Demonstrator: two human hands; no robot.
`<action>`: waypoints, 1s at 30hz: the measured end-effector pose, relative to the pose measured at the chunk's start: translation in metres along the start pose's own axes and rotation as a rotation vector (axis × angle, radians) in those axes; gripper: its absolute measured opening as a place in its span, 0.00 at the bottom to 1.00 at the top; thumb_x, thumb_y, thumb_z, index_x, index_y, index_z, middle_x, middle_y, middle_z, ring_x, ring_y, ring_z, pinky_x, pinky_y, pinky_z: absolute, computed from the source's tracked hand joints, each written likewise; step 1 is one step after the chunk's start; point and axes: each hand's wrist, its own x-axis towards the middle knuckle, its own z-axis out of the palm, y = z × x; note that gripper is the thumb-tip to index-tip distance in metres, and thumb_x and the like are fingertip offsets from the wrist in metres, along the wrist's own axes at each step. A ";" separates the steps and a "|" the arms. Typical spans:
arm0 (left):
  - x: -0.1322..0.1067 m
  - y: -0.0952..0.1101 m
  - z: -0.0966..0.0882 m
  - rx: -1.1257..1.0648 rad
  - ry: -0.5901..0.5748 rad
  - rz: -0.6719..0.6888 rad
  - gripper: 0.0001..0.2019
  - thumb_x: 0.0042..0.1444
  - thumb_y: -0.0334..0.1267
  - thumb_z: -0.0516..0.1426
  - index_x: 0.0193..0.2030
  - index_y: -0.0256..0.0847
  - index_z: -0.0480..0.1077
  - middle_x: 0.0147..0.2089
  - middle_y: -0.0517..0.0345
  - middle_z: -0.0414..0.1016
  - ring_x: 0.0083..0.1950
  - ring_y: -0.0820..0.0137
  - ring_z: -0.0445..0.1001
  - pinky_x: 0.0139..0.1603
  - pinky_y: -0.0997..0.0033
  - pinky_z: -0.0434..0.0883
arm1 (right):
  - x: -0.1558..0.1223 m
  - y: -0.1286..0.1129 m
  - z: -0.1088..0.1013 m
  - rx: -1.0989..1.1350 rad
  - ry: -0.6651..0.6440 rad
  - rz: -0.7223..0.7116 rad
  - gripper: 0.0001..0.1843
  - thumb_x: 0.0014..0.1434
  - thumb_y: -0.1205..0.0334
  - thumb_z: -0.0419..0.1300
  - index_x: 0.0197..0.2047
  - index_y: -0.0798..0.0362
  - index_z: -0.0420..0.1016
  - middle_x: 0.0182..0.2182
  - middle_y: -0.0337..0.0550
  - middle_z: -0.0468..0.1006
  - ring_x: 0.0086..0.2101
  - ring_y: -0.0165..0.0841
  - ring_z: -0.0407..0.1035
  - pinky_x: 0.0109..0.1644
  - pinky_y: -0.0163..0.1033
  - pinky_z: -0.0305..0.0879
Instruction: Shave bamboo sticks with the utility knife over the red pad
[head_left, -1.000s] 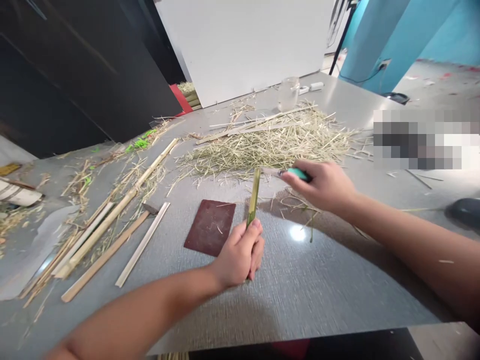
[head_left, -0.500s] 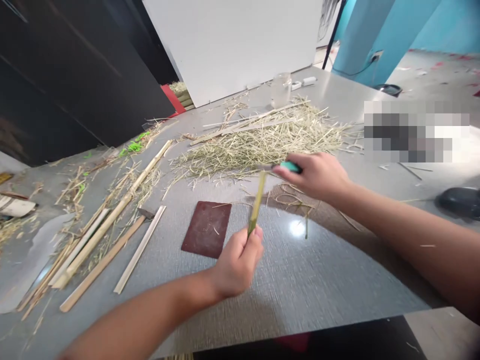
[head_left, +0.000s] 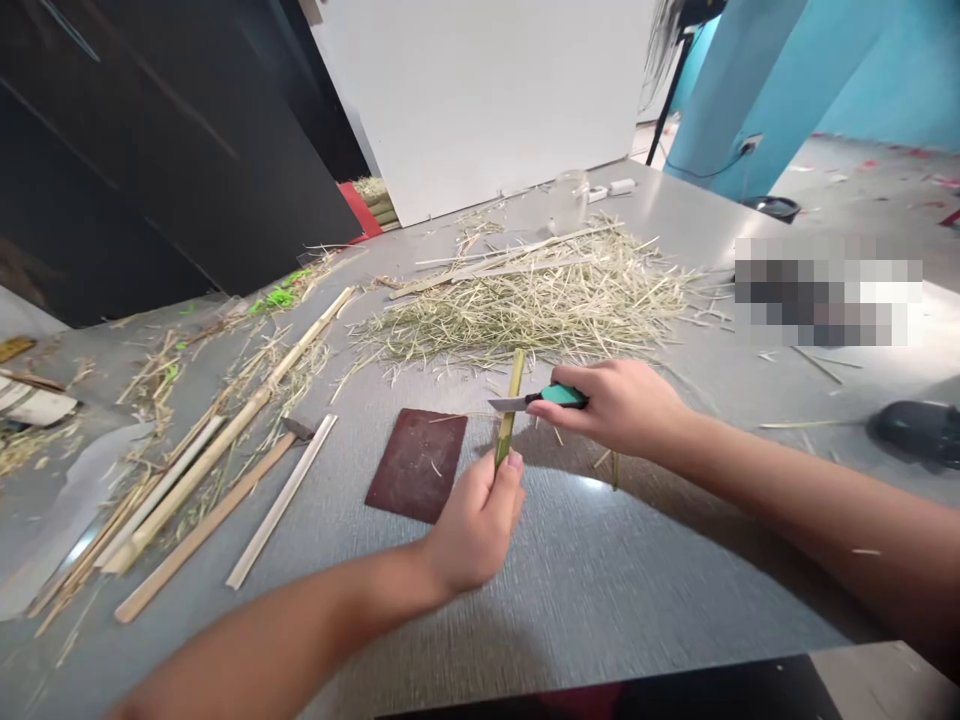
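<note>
My left hand (head_left: 480, 515) is closed around the lower end of a green-yellow bamboo strip (head_left: 516, 372), which points up and away over the table. In my right hand (head_left: 619, 400) is a utility knife (head_left: 564, 397) with a teal handle. Its blade lies across the strip, a little above my left fingers. Under and left of the strip, a dark red-brown sheet (head_left: 415, 465), perhaps sandpaper, lies flat on the grey table (head_left: 600, 580). Beyond both hands spreads a heap of thin pale shavings (head_left: 540, 315).
To the left lie a hammer (head_left: 217, 520), a pale split strip (head_left: 281, 505) and a long bamboo pole (head_left: 247, 410). A clear plastic cup (head_left: 568, 200) stands behind the heap. On the right is a black rounded object (head_left: 915, 430) beside a blurred-out patch.
The knife in my right hand has come down along the strip towards my left hand, from near its tip to its middle. My left hand keeps its hold.
</note>
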 end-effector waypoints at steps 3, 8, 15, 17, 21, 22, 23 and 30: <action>-0.004 -0.003 -0.004 0.117 0.004 0.034 0.29 0.80 0.68 0.52 0.39 0.46 0.57 0.25 0.72 0.53 0.24 0.79 0.51 0.26 0.74 0.52 | 0.015 0.021 -0.012 0.035 0.080 0.067 0.48 0.69 0.11 0.48 0.38 0.51 0.76 0.26 0.45 0.74 0.26 0.28 0.52 0.36 0.41 0.46; -0.004 -0.002 -0.006 0.125 -0.067 0.024 0.30 0.79 0.71 0.51 0.38 0.46 0.57 0.22 0.73 0.53 0.22 0.79 0.51 0.25 0.73 0.51 | 0.030 0.058 -0.036 0.090 0.368 0.353 0.44 0.73 0.16 0.48 0.34 0.52 0.72 0.27 0.50 0.75 0.27 0.31 0.59 0.37 0.43 0.50; 0.005 0.005 -0.002 -0.035 -0.011 -0.010 0.32 0.74 0.76 0.54 0.39 0.48 0.56 0.17 0.76 0.54 0.16 0.79 0.53 0.21 0.73 0.54 | 0.002 0.014 -0.012 0.096 0.164 0.048 0.43 0.71 0.16 0.51 0.38 0.51 0.76 0.27 0.45 0.75 0.27 0.29 0.58 0.36 0.40 0.49; 0.004 0.007 -0.002 -0.043 0.004 -0.037 0.31 0.74 0.76 0.54 0.40 0.48 0.57 0.17 0.76 0.54 0.15 0.78 0.54 0.22 0.73 0.56 | -0.001 0.004 -0.001 0.047 0.042 -0.003 0.44 0.70 0.14 0.51 0.39 0.51 0.77 0.28 0.44 0.76 0.28 0.28 0.55 0.37 0.39 0.46; 0.002 0.010 -0.001 -0.056 -0.026 -0.065 0.29 0.75 0.73 0.54 0.40 0.48 0.57 0.16 0.76 0.53 0.15 0.78 0.52 0.22 0.72 0.54 | -0.003 -0.002 0.008 0.037 -0.060 -0.099 0.48 0.70 0.11 0.46 0.42 0.51 0.77 0.32 0.44 0.79 0.30 0.28 0.55 0.39 0.39 0.43; 0.001 0.011 -0.001 -0.065 -0.035 -0.059 0.29 0.76 0.72 0.54 0.40 0.48 0.56 0.16 0.76 0.53 0.15 0.78 0.51 0.22 0.71 0.53 | -0.004 -0.002 0.008 0.039 -0.059 -0.112 0.50 0.69 0.10 0.44 0.42 0.51 0.76 0.32 0.45 0.79 0.30 0.28 0.55 0.38 0.39 0.42; 0.000 0.011 0.000 -0.068 -0.041 -0.046 0.28 0.77 0.70 0.54 0.40 0.48 0.56 0.17 0.76 0.52 0.15 0.78 0.51 0.22 0.71 0.51 | -0.005 -0.002 0.008 0.038 -0.055 -0.119 0.51 0.68 0.08 0.42 0.41 0.51 0.76 0.32 0.45 0.78 0.30 0.28 0.55 0.38 0.39 0.42; -0.004 0.005 0.003 0.043 -0.006 0.064 0.27 0.81 0.67 0.51 0.40 0.47 0.57 0.19 0.74 0.55 0.18 0.78 0.51 0.24 0.70 0.49 | -0.007 -0.005 0.010 0.038 0.001 -0.142 0.57 0.64 0.04 0.38 0.39 0.52 0.76 0.30 0.46 0.78 0.27 0.27 0.52 0.36 0.40 0.39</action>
